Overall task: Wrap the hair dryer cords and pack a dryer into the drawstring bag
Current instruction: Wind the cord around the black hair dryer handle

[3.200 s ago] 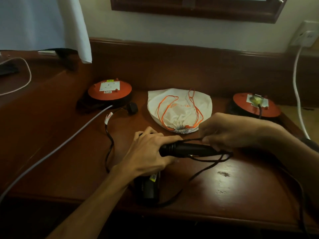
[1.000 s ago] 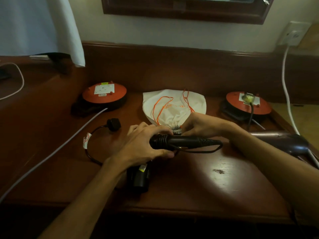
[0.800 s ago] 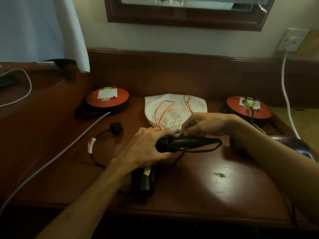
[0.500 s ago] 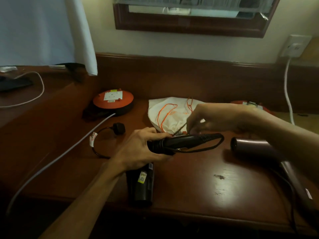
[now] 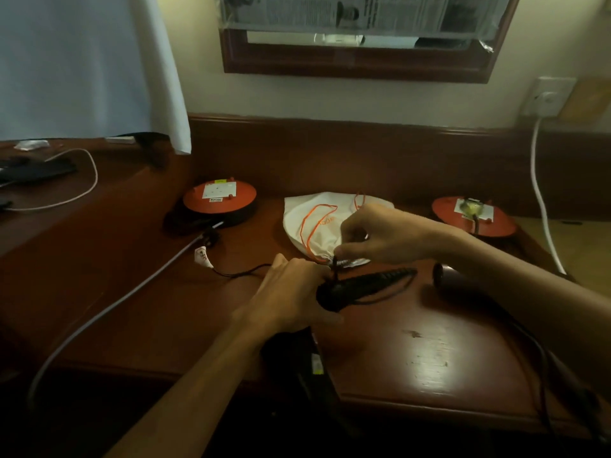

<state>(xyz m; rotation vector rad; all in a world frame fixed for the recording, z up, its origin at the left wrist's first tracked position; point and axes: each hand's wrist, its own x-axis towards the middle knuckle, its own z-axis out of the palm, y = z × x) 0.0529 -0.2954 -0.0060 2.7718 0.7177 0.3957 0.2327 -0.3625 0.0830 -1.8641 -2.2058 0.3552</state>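
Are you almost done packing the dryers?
Not yet. Some cord already loops the black dryer's handle. The left hand grips it while the right hand pulls the cord up for another turn. The second dryer lies unwrapped, and the bag looks drawn shut, nothing packed.

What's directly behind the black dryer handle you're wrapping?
The white drawstring bag with orange cords lies flat behind the handle. The right hand covers its gathered mouth and right part, so its contents cannot be seen.

dim warm room, glare patch on the desk (image 5: pixel 429 365), soft focus, dark corners, bowed edges
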